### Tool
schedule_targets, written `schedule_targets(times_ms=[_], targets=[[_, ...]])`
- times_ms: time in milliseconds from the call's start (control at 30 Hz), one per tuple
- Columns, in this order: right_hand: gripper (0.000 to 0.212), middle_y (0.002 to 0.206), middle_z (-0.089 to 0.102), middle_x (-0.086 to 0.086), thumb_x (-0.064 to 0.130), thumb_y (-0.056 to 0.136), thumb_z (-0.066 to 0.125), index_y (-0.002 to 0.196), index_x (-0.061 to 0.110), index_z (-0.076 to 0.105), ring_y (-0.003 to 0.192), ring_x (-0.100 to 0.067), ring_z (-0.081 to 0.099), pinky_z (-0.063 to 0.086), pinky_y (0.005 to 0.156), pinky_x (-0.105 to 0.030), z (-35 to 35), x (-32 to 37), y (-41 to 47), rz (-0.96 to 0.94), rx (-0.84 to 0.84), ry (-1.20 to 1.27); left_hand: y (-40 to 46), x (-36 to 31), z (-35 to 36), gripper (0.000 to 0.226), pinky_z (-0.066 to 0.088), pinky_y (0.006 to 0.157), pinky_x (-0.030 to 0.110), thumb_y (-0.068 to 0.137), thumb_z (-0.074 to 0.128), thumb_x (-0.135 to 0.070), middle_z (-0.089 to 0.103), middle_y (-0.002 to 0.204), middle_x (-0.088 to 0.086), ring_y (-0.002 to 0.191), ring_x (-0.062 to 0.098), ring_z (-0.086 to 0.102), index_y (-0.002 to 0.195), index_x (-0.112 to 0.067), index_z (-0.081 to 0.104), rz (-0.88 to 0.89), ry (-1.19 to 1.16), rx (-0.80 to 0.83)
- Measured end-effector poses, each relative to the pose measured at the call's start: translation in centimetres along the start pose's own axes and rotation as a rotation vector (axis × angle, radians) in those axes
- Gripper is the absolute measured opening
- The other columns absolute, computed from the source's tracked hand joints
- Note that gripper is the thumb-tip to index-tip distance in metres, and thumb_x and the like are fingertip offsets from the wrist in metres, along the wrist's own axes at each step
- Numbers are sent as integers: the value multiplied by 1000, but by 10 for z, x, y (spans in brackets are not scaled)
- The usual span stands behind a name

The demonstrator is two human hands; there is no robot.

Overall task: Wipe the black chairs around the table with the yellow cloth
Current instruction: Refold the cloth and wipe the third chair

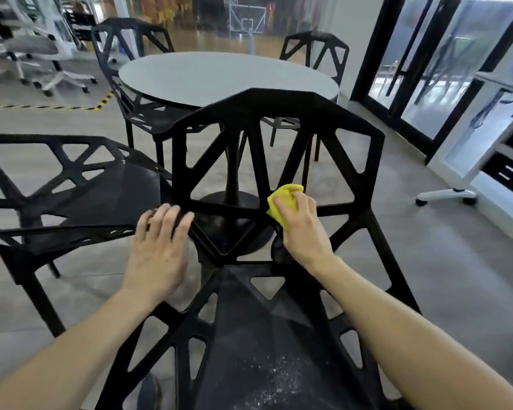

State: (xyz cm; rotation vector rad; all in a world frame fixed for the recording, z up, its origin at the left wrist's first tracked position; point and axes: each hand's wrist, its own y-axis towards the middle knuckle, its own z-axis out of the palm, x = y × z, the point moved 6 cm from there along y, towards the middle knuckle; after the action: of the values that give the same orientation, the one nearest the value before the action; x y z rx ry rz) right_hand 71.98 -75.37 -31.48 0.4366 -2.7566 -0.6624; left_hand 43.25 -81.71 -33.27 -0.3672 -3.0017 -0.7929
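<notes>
A yellow cloth is sitting bunched against the lower backrest of the nearest black chair, where several slanted struts are meeting just above the seat. The right hand is lying over the cloth, its fingers curling around it and pressing it to the frame. To the left of the cloth, the left hand is reaching toward the backrest's lower left corner with its fingers nearly straight and spread, their tips touching the frame and holding nothing. Pale dust specks are showing on the front of this chair's seat. Left of this chair, a second black chair of the same open geometric design is standing close beside it. Beyond the nearest chair's backrest, a round grey desk is standing on a dark pedestal, with two more black chairs at its far side. Farther left of the desk, white office chairs and yellow-and-black floor tape are appearing. To the right of the desk, dark-framed glass doors are standing. No readable writing or brand marks are showing anywhere.
</notes>
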Motion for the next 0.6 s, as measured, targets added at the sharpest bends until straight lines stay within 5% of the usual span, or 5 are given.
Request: schedule_targets(times_ms=[67, 200, 267, 367, 600], targets=[[66, 144, 44, -10, 3, 87, 66, 148, 25, 55, 125, -33, 50, 61, 82, -45, -51, -8, 23, 2, -161, 58, 10, -28, 9, 73, 23, 131, 58, 85, 51, -18, 47, 160, 23, 156, 43, 37, 157, -4, 52, 216, 50, 77], [56, 144, 48, -14, 12, 94, 61, 147, 26, 55, 124, -34, 50, 53, 83, -36, -149, -19, 109, 91, -566, -53, 58, -72, 29, 89, 10, 136, 50, 95, 47, -51, 31, 175, 12, 166, 28, 20, 170, -7, 26, 118, -3, 279], [49, 152, 43, -16, 32, 98, 60, 147, 28, 54, 137, -39, 41, 58, 90, -50, -140, -16, 131, 79, -490, -167, 73, -86, 39, 99, 1, 136, 52, 95, 41, -65, 17, 180, 8, 168, 27, 9, 173, -11, 13, 79, 77, 398], [58, 158, 37, -13, 59, 102, 50, 153, 31, 49, 149, -40, 28, 53, 99, -58, -100, -18, 119, 6, -373, -261, 79, -96, 38, 106, 1, 135, 56, 89, 41, -72, 20, 179, 5, 166, 29, 12, 173, -13, 13, 38, 110, 423], [53, 151, 46, -18, 23, 102, 60, 153, 32, 46, 136, -46, 46, 50, 87, -58, -79, -45, 91, -199, -348, -542, 73, -100, 38, 117, -5, 133, 60, 81, 45, -73, 14, 180, 3, 167, 32, 5, 173, -14, 4, 21, 109, 458]])
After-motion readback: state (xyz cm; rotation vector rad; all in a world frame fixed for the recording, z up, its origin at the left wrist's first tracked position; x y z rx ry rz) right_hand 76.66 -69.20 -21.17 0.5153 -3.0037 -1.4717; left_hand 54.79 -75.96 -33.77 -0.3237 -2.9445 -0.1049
